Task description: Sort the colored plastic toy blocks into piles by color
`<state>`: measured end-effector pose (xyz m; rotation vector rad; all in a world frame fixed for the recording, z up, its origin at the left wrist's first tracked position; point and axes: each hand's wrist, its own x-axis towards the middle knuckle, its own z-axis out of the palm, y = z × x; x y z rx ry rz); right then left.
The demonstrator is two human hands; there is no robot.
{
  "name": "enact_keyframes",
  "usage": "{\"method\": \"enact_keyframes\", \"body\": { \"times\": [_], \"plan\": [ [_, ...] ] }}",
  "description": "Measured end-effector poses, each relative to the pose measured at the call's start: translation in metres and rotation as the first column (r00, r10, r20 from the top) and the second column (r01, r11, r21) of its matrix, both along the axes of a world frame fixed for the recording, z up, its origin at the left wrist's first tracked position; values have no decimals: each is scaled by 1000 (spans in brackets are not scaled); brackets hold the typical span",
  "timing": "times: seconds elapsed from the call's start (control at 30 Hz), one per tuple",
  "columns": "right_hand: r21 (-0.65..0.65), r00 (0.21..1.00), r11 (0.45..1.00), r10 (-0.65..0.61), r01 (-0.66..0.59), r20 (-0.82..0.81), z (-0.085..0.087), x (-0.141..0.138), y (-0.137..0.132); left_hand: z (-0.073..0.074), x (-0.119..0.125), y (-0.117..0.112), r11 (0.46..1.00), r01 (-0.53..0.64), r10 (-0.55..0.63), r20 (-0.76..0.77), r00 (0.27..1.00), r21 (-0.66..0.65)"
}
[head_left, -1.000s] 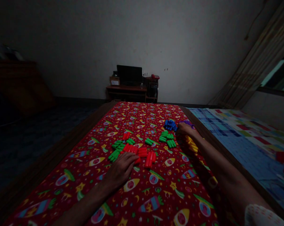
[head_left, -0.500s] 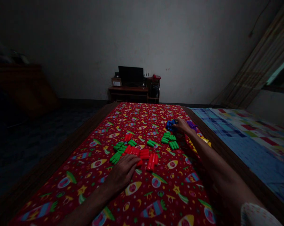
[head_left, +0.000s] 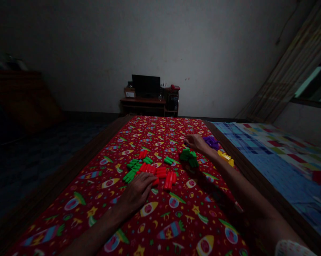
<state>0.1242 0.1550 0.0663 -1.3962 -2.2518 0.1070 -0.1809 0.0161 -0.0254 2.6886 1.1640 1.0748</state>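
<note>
Plastic toy pieces lie sorted by colour on a red rocket-print cloth (head_left: 176,220). My left hand (head_left: 137,192) lies flat on the cloth, fingers stretched, its tips touching the red pieces (head_left: 162,175). Green pieces (head_left: 132,169) sit just beyond them, and a second green heap (head_left: 188,156) lies to the right. Farther back, my right hand (head_left: 196,142) reaches out with its fingers curled down over the blue pieces, which are hidden under it. Purple pieces (head_left: 211,142) lie right beside that hand, and yellow pieces (head_left: 226,157) lie by my right forearm.
The cloth covers a long wooden-edged surface (head_left: 77,160). A blue checked mat (head_left: 277,167) lies to the right. A low desk with a dark monitor (head_left: 147,87) stands against the back wall. A curtain (head_left: 290,71) hangs at the right. The room is dim.
My right hand has moved left from the purple and yellow pieces onto the blue heap, now covered. The right green heap looks shifted. My left hand has stayed put.
</note>
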Motion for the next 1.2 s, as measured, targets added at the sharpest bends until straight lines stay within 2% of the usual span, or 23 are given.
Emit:
{"method": "enact_keyframes", "body": {
  "times": [0.1,0.2,0.33,0.43,0.53,0.6,0.7,0.87,0.93,1.03,1.1,1.2],
  "plan": [
    [-68,973,971,230,-227,29,-13,-36,-23,0,0,0,1000,4,-4,5,1000,8],
    [-45,941,940,339,-339,8,-23,-77,-28,0,1,0,1000,5,-5,0,1000,-3],
    [-37,909,909,417,-416,24,-26,-134,-5,1,2,-1,1000,-4,4,-4,1000,-15],
    [-171,893,891,440,-421,93,-26,-170,11,1,3,-2,1000,-3,3,1,1000,-22],
    [-302,854,847,496,-437,156,-29,-186,12,1,4,-3,999,-5,5,9,1000,-36],
    [-302,836,830,527,-468,154,-34,-183,5,1,5,-3,999,-1,2,9,1000,-45],
    [-250,824,817,557,-520,104,-43,-164,-9,0,4,-2,999,-14,15,7,1000,-28],
    [-228,809,781,586,-582,-59,-47,-119,-34,1,3,0,986,-133,130,40,991,96],
    [-152,841,827,531,-541,-102,-47,-102,-42,3,4,0,976,-184,180,40,983,120],
    [-35,923,923,381,-383,-53,-51,-82,-50,6,0,4,949,-295,292,43,955,111],
    [-51,942,942,334,-332,22,-58,-74,-55,3,-10,12,923,-375,371,54,927,83],
    [-95,933,930,359,-355,30,-71,-69,-66,-7,-34,32,881,-472,472,75,878,-15]
  ]
}}
